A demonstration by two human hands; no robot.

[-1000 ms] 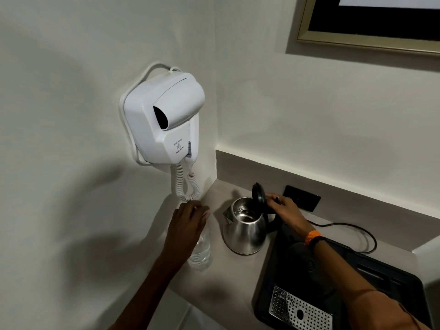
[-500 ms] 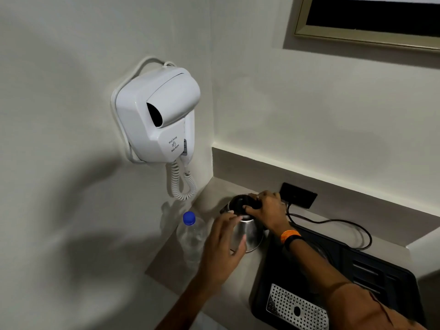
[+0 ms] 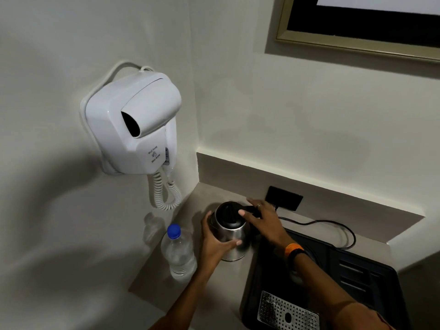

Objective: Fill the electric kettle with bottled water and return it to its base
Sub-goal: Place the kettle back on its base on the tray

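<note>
A small steel kettle (image 3: 234, 236) with a black lid stands on the beige counter (image 3: 152, 279), lid down. My left hand (image 3: 215, 244) wraps around its steel body from the left. Over the lid and black handle rests my right hand (image 3: 262, 221), thumb on the lid. A clear plastic water bottle (image 3: 178, 254) with a blue cap stands upright just left of the kettle, cap on, untouched. The kettle's base is hidden under my right forearm, on the black tray (image 3: 362, 279).
A white wall-mounted hair dryer (image 3: 133, 129) with a coiled cord hangs above the counter's left corner. A black wall socket (image 3: 284, 198) and a black cable (image 3: 333, 225) run behind the tray. A perforated metal drip grate (image 3: 285, 313) sits at the tray's front.
My right hand pushed the kettle lid down from open. My left hand let go of the bottle and moved right onto the kettle's body.
</note>
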